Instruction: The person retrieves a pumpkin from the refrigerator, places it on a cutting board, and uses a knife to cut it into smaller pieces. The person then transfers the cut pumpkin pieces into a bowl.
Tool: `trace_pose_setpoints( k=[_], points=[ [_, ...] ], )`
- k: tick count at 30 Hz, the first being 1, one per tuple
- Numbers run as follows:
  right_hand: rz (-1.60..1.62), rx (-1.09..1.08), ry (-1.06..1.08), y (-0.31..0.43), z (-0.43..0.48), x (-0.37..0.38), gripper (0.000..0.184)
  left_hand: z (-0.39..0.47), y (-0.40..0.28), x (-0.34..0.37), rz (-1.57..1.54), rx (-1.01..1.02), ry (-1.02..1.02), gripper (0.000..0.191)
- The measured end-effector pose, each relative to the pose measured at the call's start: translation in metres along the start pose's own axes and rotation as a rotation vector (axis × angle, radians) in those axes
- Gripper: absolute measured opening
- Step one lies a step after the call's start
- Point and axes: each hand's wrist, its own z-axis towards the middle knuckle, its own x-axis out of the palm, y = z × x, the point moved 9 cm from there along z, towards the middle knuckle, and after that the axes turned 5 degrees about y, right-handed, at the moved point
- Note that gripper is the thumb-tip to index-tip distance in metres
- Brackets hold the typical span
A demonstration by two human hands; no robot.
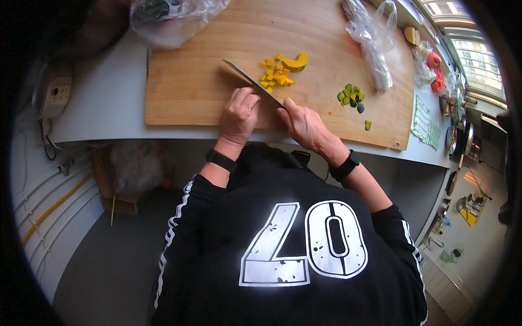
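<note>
My right hand grips the handle end of a kitchen knife, whose blade slants up and left over the wooden cutting board. Close against the blade's near side is my left hand, its fingers curled down; whether they hold a piece is hidden. Just beyond the blade lies a loose pile of diced yellow-orange pumpkin. A curved pumpkin slice touches or nearly touches the dice at the far right. Farther right sits a small heap of green pumpkin peel pieces, with one peel scrap apart from it.
A clear plastic bag rests at the board's far left, another crumpled bag at its right. Along the right counter are a red apple-like fruit and a green-striped cloth. A white appliance stands left.
</note>
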Motion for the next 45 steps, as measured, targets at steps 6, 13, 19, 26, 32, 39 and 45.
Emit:
trace_pose_setpoints(
  k=[6, 13, 19, 26, 32, 39, 45],
  points=[
    [0.485, 0.082, 0.008, -0.020, 0.010, 0.000, 0.031, 0.004, 0.008, 0.001, -0.140, -0.163, 0.023, 0.022],
    [0.952, 0.059, 0.128, -0.015, 0.006, 0.001, 0.032, 0.023, -0.001, 0.017, -0.081, -0.092, 0.132, 0.025],
    [0.983, 0.127, 0.082, -0.031, -0.014, -0.010, 0.034, 0.033, 0.009, 0.016, -0.089, -0.201, 0.105, 0.025],
    [1.011, -0.007, -0.193, -0.047, -0.033, -0.044, 0.032, 0.091, 0.005, -0.023, -0.011, -0.178, 0.094, 0.008],
    [1.085, -0.033, -0.354, -0.067, -0.050, -0.061, 0.033, 0.120, -0.021, 0.087, 0.460, 0.045, 0.530, 0.025],
    [1.115, -0.032, -0.352, -0.082, -0.071, -0.061, 0.029, 0.124, -0.023, 0.118, 0.509, 0.148, 0.601, 0.025],
    [1.069, -0.041, -0.339, -0.071, -0.074, -0.062, 0.029, 0.099, -0.037, 0.018, 0.160, 0.245, 0.391, 0.024]
  ],
)
